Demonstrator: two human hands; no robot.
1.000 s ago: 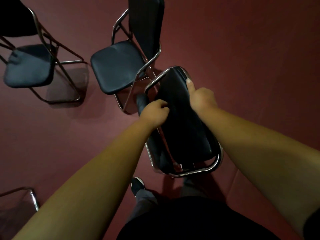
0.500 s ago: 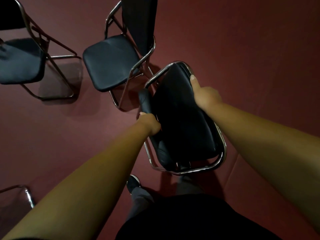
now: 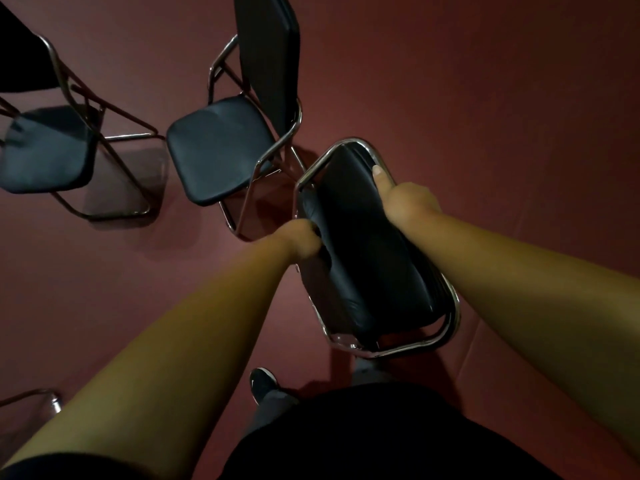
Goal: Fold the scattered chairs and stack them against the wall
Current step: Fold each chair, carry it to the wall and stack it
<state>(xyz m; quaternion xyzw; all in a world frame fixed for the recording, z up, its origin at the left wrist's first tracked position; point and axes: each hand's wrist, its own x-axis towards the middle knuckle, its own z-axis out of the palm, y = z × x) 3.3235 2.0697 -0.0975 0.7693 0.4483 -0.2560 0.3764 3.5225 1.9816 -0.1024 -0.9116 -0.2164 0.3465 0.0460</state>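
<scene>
A black padded folding chair [image 3: 367,251] with a chrome frame stands in front of me, nearly folded flat, its seat tipped up against the backrest. My left hand [image 3: 301,239] grips the seat's left edge, fingers curled under the padding. My right hand [image 3: 405,202] holds the top right of the backrest frame, thumb stretched along the chrome tube. Two more black chairs stand unfolded: one [image 3: 221,147] just beyond the held chair, another [image 3: 45,150] at the far left.
Dark red floor [image 3: 502,116] stretches open to the right. A chrome chair frame [image 3: 34,401] pokes in at the bottom left. My shoe [image 3: 263,382] shows beneath the held chair, beside its lower chrome bar [image 3: 398,349].
My left hand slid from the top of the backrest down to the seat's left edge. The seat has come up closer to the backrest. My right hand kept its hold.
</scene>
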